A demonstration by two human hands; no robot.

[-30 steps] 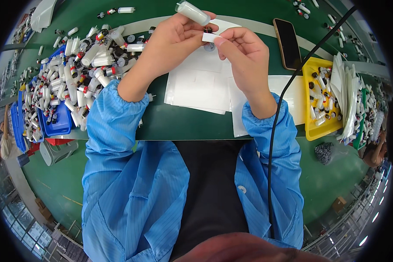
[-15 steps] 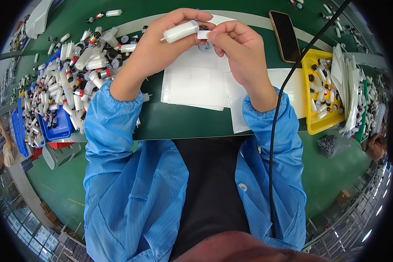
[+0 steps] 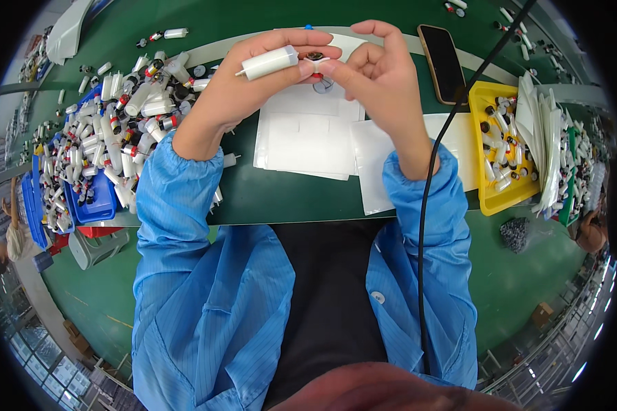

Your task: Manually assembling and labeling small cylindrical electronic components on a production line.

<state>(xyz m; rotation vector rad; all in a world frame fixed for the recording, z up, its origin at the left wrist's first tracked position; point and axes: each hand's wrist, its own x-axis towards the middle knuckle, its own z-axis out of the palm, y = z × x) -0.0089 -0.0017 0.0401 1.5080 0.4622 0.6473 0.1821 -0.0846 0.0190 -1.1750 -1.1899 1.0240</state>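
Observation:
My left hand (image 3: pixel 253 82) grips a small white cylinder-shaped part (image 3: pixel 270 62), held level above the table with a thin pin at its left end. My right hand (image 3: pixel 376 75) pinches a small white sticker at the cylinder's dark right end (image 3: pixel 315 57). Both hands hover over a stack of white sheets (image 3: pixel 307 140) on the green table (image 3: pixel 288 198). Both forearms wear blue sleeves.
A large heap of similar white parts (image 3: pixel 116 137) covers the table's left, some in a blue tray (image 3: pixel 89 205). A black phone (image 3: pixel 443 53) lies at the upper right. A yellow tray (image 3: pixel 500 147) holds small parts at the right. A black cable (image 3: pixel 432 171) crosses my right arm.
The cylinder has been turned from pointing up and away to lying level. Both hands have come closer together, with the right fingers now at the cylinder's end.

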